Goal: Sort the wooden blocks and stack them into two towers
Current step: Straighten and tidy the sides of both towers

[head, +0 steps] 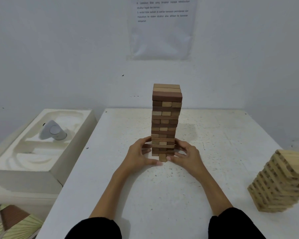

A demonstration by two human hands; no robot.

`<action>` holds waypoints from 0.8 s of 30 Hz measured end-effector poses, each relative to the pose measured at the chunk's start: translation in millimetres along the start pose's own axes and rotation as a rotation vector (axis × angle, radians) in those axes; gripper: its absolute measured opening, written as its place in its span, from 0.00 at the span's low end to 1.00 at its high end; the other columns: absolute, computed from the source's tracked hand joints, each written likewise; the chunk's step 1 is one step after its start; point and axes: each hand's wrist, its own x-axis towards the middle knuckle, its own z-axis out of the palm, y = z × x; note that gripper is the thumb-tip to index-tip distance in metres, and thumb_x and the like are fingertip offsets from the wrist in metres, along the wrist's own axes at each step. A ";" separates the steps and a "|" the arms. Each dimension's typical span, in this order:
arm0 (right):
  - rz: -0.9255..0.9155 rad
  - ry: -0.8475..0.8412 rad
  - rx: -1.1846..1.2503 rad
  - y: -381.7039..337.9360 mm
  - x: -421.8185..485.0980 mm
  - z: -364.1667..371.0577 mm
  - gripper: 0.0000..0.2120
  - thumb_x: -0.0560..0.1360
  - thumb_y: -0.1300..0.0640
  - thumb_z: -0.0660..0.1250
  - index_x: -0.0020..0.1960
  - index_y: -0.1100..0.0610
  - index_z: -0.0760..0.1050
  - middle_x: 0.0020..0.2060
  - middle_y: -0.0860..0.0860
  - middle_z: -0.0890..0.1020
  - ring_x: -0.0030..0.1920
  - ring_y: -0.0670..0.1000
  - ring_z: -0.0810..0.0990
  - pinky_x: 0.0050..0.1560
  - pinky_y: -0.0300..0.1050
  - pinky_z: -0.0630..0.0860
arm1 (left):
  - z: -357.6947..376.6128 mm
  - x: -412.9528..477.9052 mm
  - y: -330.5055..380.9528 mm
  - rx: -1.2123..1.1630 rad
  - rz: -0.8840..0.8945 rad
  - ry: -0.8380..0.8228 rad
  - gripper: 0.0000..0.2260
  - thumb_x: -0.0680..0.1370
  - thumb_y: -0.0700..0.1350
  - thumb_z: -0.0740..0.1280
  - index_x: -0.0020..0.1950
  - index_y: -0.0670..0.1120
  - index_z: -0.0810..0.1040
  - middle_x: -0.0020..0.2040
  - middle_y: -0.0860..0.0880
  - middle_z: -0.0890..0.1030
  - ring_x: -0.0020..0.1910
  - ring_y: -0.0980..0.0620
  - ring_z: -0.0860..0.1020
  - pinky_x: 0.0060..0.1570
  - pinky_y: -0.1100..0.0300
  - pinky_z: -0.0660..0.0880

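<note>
Left grip [138, 156] and right grip [188, 157], both half closed with bent fingers, clasp the foot of the brown block tower [166, 118] from 9 and 3 o'clock. Fingertips lie against its side faces. The thumbs reach along the counter [162, 195] to the tower's 6 o'clock face, where one pale block [163, 157] of the lowest layer juts out. The right thumb touches this block and the left thumb lies just beside it. The tower, upright at the centre of the view, is built of crosswise layers mixing dark and lighter brown wood. Black sleeves [97, 228] cover both forearms near the lower edge. A second, pale wood tower [281, 183] stands on the counter at 4 o'clock, well apart from the hands. Its blocks are uniformly light, and part of it is cut off by the frame. At 9 o'clock, beside the counter, a white moulded tray [41, 161] holds a grey-white controller [53, 131]. A printed sheet [162, 28] is fixed to the wall at 12 o'clock.
</note>
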 end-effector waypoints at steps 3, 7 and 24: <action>0.006 -0.036 0.018 -2.0 -1.4 -0.2 0.31 0.66 0.68 0.75 0.65 0.55 0.70 0.56 0.48 0.76 0.54 0.43 0.76 0.47 0.25 0.73 | 2.5 -1.6 2.9 0.013 0.013 0.021 0.34 0.60 0.39 0.81 0.61 0.55 0.70 0.56 0.57 0.75 0.53 0.57 0.76 0.42 0.77 0.72; 0.010 -0.073 -0.006 -3.6 -3.4 -0.6 0.33 0.63 0.67 0.77 0.61 0.47 0.68 0.53 0.42 0.74 0.52 0.38 0.75 0.46 0.24 0.72 | 3.2 -1.4 3.6 0.007 0.012 0.055 0.34 0.61 0.38 0.80 0.63 0.52 0.71 0.57 0.55 0.75 0.54 0.55 0.76 0.43 0.76 0.73; -0.067 0.107 -0.067 -0.9 4.8 7.7 0.31 0.62 0.68 0.77 0.63 0.62 0.74 0.53 0.55 0.79 0.49 0.43 0.78 0.44 0.25 0.74 | 13.5 0.4 -2.8 -0.036 0.065 0.199 0.28 0.62 0.39 0.79 0.61 0.49 0.79 0.51 0.55 0.82 0.49 0.58 0.80 0.49 0.65 0.78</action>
